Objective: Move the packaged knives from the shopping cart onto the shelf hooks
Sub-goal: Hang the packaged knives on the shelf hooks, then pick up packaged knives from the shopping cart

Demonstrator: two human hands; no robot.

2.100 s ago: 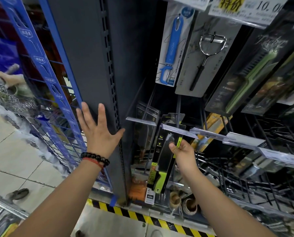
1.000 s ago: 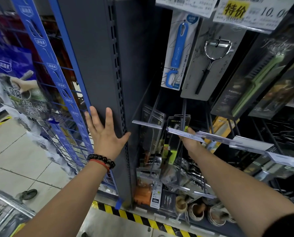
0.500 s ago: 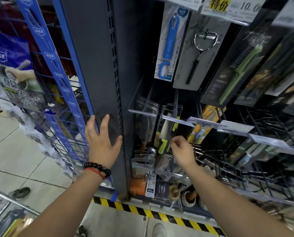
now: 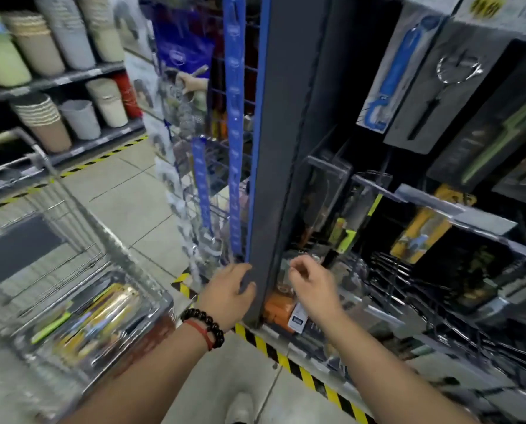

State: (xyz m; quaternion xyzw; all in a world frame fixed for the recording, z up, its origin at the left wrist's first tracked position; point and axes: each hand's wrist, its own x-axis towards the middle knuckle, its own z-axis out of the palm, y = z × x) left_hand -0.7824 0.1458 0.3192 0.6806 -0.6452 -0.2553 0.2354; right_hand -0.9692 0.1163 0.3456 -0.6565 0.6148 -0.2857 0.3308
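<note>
Several packaged knives (image 4: 96,313), yellow and green, lie blurred in the wire shopping cart (image 4: 81,209) at the lower left. One green-handled packaged knife (image 4: 344,234) hangs on a shelf hook (image 4: 375,186) right of the grey upright post (image 4: 280,148). My left hand (image 4: 228,292), with a bead bracelet on its wrist, rests low on that post. My right hand (image 4: 312,283) hovers in front of the lower shelf with loosely curled fingers and holds nothing.
Peelers and other carded tools (image 4: 424,87) hang above on the right. A blue wire rack (image 4: 234,117) stands left of the post. Stacked bins (image 4: 41,50) fill shelves across the aisle. Yellow-black tape (image 4: 301,371) marks the shelf base, and wire hooks (image 4: 439,301) jut out at lower right.
My right hand has let go of the hung knife and drawn back and down. My left hand has slid lower on the post. The view has swung left, bringing the cart in.
</note>
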